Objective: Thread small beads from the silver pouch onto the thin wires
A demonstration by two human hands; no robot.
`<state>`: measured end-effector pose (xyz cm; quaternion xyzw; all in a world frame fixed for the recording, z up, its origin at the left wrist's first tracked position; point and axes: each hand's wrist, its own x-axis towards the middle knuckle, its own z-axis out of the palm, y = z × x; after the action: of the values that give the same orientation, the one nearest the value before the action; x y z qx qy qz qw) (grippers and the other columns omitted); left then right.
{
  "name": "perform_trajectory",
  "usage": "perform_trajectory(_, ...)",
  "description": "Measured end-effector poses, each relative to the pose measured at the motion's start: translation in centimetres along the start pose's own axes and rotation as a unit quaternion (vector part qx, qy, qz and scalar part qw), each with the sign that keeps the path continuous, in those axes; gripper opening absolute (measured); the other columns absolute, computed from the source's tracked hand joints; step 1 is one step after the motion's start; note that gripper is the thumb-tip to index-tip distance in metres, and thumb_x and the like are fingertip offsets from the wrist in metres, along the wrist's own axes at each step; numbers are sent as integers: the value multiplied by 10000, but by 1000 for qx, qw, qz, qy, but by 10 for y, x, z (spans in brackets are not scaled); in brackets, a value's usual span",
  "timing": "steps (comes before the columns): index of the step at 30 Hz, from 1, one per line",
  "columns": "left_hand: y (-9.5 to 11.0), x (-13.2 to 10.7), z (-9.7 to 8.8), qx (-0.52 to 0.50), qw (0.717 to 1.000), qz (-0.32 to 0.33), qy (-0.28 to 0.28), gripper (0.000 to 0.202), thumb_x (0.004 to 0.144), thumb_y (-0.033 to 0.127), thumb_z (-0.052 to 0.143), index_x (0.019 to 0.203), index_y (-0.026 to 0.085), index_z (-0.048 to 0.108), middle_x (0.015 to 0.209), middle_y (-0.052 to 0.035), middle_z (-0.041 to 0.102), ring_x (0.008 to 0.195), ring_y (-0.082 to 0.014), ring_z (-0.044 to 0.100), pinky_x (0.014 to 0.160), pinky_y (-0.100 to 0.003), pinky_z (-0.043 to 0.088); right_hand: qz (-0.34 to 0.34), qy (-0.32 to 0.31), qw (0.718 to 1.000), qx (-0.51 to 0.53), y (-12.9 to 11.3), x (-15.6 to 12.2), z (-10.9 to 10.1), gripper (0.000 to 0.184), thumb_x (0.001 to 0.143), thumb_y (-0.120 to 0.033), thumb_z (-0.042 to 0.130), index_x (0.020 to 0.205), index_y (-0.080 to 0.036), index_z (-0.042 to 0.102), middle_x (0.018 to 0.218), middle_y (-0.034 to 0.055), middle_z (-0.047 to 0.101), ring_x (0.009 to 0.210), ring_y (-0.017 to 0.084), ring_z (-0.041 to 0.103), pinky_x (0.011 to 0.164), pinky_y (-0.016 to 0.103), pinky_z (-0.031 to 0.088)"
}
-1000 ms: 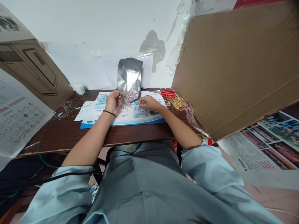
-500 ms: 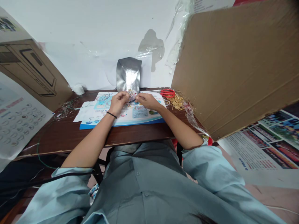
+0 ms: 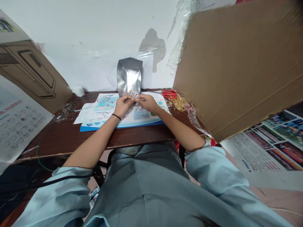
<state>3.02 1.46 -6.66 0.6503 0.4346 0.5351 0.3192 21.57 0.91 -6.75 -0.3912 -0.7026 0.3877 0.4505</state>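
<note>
Silver foil shines on the bag [image 3: 129,74] standing at the far side of the desk [image 3: 142,135], with a heap of small multicoloured beads [image 3: 131,93] at its near foot, some of them strewn over the blue-and-white printed sheet [image 3: 142,119]. One second ago the two hands were apart, with beads showing in the gap; now the left hand [image 3: 123,105] has moved right, and its fingers meet those of the right hand [image 3: 146,102] just in front of the heap, covering part of it. Both sets of fingers are pinched together; what lies between them is too small to tell. The dark, thin piece that showed between the hands half a second ago is now mostly hidden. The bag has not moved, nor have the red-handled scissors [image 3: 169,93] and the slim gold-coloured pieces [image 3: 179,103] to the right, or the tangled thread [image 3: 65,113] at left.
</note>
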Motion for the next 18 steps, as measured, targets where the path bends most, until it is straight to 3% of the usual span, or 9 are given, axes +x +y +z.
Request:
perform_trajectory(4,11,23,-6,58,997,-45,9,143,777,278,847,724,188,749,694,-25,701,641,-155,586,617,-267,504,12,94,995,5,3,5,-4,201,1080,-295,657,897,-216,682,876,4,803,589,104,606,659,265,564)
perform_trajectory(9,16,62,-4,198,972,-75,-104,34,712,147,821,707,180,826,663,-42,726,615,-189,602,669,-298,505,2,202,979,-38,-5,4,-14,241,1145,-411,567,1144,-235,731,1103,92,804,915,178,763,825,331,644)
perform_trajectory(14,-5,90,12,311,932,-12,-186,229,575,46,824,520,239,712,543,-3,582,756,-227,656,785,-269,488,-73,220,953,-195,-23,-7,-21,349,1152,-422,517,1362,-243,731,1291,153,749,1308,318,685,1024,475,606)
perform_trajectory(16,-13,95,16,339,921,-8,-191,263,564,37,816,483,243,675,515,0,522,728,-222,630,746,-262,457,-95,228,942,-226,-25,-9,-22,350,1162,-399,486,1334,-238,745,1285,149,740,1319,330,654,1078,512,569)
perform_trajectory(18,-18,97,16,296,940,-11,-168,304,548,-9,803,452,239,656,485,2,486,637,-200,545,701,-272,422,-104,233,935,-247,-23,-7,-22,329,1165,-366,478,1269,-234,761,1222,131,748,1260,319,653,1103,516,544)
